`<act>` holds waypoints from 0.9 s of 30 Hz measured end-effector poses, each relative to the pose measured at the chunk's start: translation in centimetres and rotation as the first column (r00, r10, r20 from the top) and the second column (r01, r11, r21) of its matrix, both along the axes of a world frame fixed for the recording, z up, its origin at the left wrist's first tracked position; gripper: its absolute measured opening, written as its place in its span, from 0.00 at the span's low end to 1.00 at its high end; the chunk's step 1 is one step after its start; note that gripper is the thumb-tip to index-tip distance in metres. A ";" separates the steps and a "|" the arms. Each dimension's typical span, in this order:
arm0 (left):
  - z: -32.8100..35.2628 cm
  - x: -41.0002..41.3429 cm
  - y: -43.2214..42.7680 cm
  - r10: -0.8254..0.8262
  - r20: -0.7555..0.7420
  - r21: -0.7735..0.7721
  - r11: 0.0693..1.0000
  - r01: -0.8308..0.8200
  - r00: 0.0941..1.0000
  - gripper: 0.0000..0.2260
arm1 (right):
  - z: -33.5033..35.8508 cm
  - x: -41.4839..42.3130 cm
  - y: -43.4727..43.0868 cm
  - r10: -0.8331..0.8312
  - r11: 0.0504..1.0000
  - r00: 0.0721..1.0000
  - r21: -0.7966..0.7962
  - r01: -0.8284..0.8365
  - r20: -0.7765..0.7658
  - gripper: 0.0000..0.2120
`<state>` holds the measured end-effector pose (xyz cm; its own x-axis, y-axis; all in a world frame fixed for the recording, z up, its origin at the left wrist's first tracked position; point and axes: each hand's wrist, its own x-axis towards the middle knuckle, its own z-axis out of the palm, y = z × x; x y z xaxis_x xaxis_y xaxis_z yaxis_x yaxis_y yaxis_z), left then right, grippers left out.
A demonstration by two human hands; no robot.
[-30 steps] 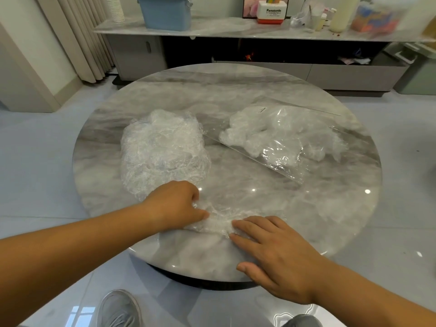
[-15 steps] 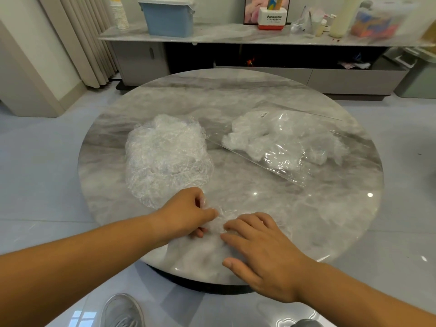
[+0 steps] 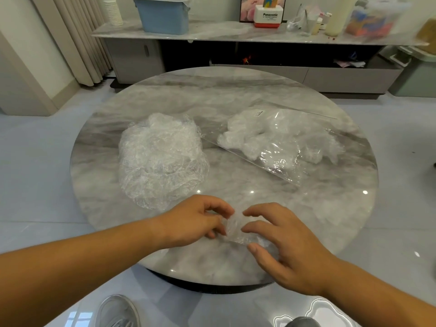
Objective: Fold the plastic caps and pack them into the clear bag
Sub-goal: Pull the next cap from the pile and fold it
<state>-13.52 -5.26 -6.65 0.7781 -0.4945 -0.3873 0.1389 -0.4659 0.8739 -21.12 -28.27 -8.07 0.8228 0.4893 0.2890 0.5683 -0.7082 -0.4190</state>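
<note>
A crumpled plastic cap (image 3: 234,228) lies near the front edge of the round marble table (image 3: 271,95). My left hand (image 3: 193,221) pinches its left side with curled fingers. My right hand (image 3: 280,241) has its fingertips curled over the cap's right side. A heap of loose plastic caps (image 3: 160,159) sits on the left of the table. The clear bag (image 3: 280,142), holding several folded caps, lies on the right with its mouth towards the heap.
A long low cabinet (image 3: 259,36) stands behind the table with a blue bin (image 3: 162,15), a Panasonic box (image 3: 269,17) and bottles on top. Curtains (image 3: 77,38) hang at the back left. My shoes (image 3: 118,312) show on the floor below the table edge.
My right hand went from lying flat on the cap to curling its fingertips onto it. Both hands have gathered the cap into a smaller bundle and moved slightly away from the edge.
</note>
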 end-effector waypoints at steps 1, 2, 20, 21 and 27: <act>0.1 0.1 -0.1 -0.019 0.006 0.014 1.000 0.019 1.000 0.14 | 0.0 0.0 0.1 0.010 1.000 1.000 -0.007 -0.010 0.010 0.13; 0.1 0.3 -0.1 -0.037 0.013 0.029 0.999 0.037 0.999 0.15 | 0.0 -0.1 0.2 0.030 0.999 0.999 -0.020 -0.030 0.017 0.13; 0.6 1.5 -1.2 -0.118 -0.019 0.087 0.989 0.119 0.993 0.19 | -0.2 -0.3 0.2 0.118 0.963 0.991 -0.237 -0.130 -0.061 0.18; 0.7 1.5 -1.2 -0.117 -0.026 0.088 0.989 0.119 0.993 0.20 | -0.2 -0.3 0.1 0.115 0.963 0.991 -0.240 -0.127 -0.064 0.17; 0.4 1.6 -1.1 -0.104 -0.062 0.066 0.992 0.109 0.993 0.18 | -0.8 -1.0 -0.9 0.032 0.961 0.999 -0.273 -0.037 -0.023 0.18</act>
<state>-11.91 -6.37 -6.24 0.6973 -0.5436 -0.4671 0.1355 -0.5400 0.8307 -22.10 -29.21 -8.87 0.8078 0.5760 0.1252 0.5887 -0.7772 -0.2223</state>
